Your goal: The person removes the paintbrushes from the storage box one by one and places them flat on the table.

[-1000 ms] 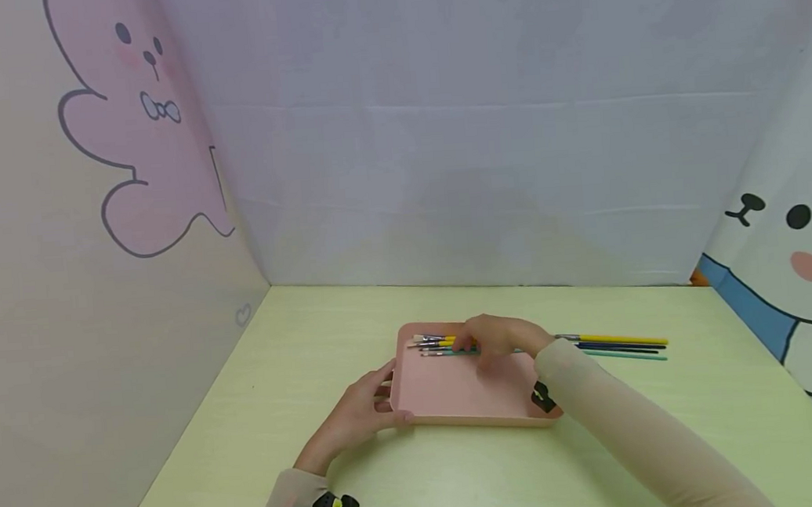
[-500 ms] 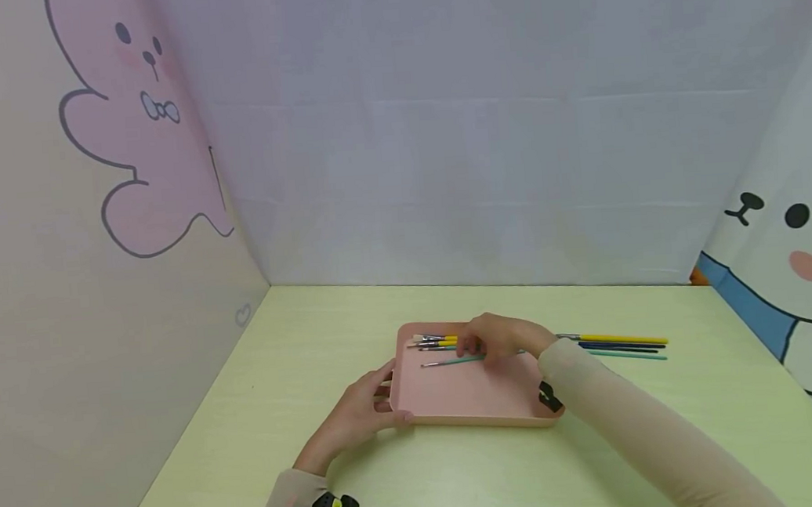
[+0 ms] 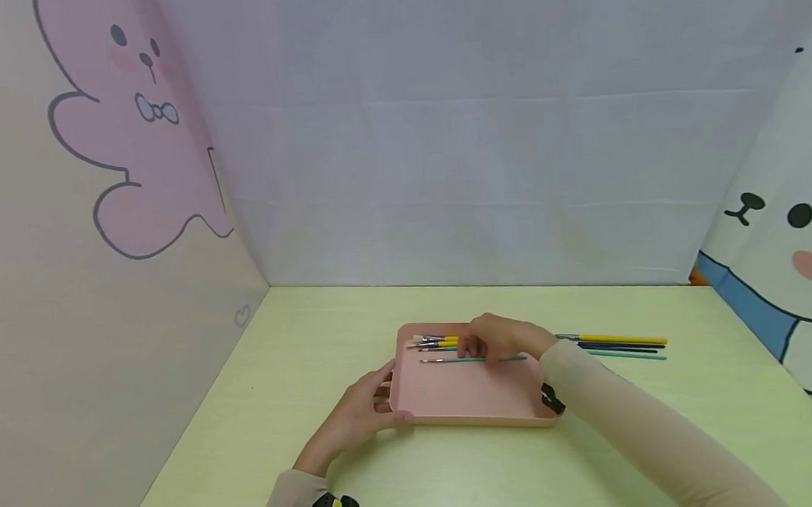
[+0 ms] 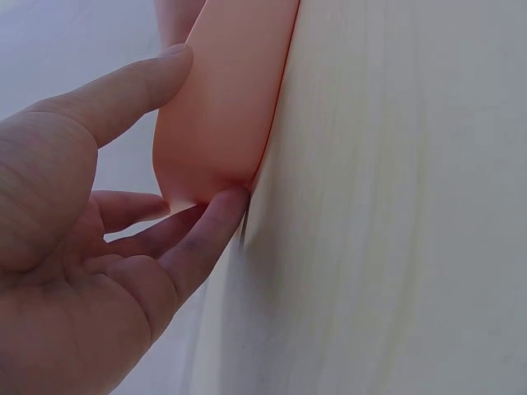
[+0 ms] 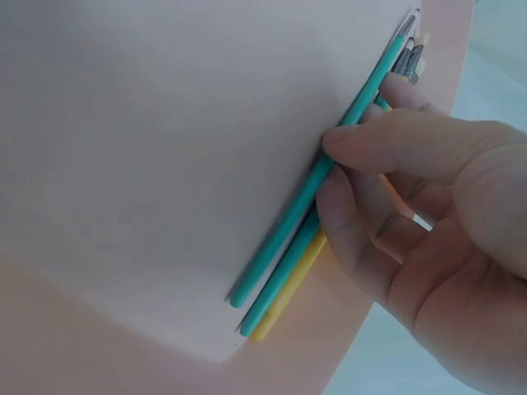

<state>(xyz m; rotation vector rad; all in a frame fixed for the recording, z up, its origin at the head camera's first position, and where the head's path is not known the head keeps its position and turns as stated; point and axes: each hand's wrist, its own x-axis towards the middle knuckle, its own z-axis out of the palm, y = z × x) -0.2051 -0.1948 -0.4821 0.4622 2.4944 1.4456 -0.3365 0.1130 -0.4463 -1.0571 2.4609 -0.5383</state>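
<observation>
A pink tray [image 3: 468, 394] lies on the table. My left hand [image 3: 357, 414] holds its near left corner, the thumb [image 4: 152, 82] along one wall and the fingers round the bend. Over the tray's far part, my right hand [image 3: 495, 340] pinches a thin teal-handled paintbrush [image 5: 284, 218] between thumb and fingers, the brush lying low across the tray floor with its bristles toward the left. Beside it, nearer the far wall, are a second teal paintbrush [image 5: 276, 288] and a yellow paintbrush [image 5: 295, 288]. My right hand covers the middle of these brushes.
Right of the tray, on the pale table [image 3: 479, 484], lies a row of paintbrushes: a yellow one [image 3: 624, 339], dark ones [image 3: 624, 345] and a teal one [image 3: 628, 356]. My right forearm [image 3: 637, 418] passes over the tray's right end. Patterned cloth walls [image 3: 471, 170] stand around the table.
The teal paintbrush has come away from the other brushes toward the near side, then shifted slightly back and straightened alongside them. My left hand and the tray stay put.
</observation>
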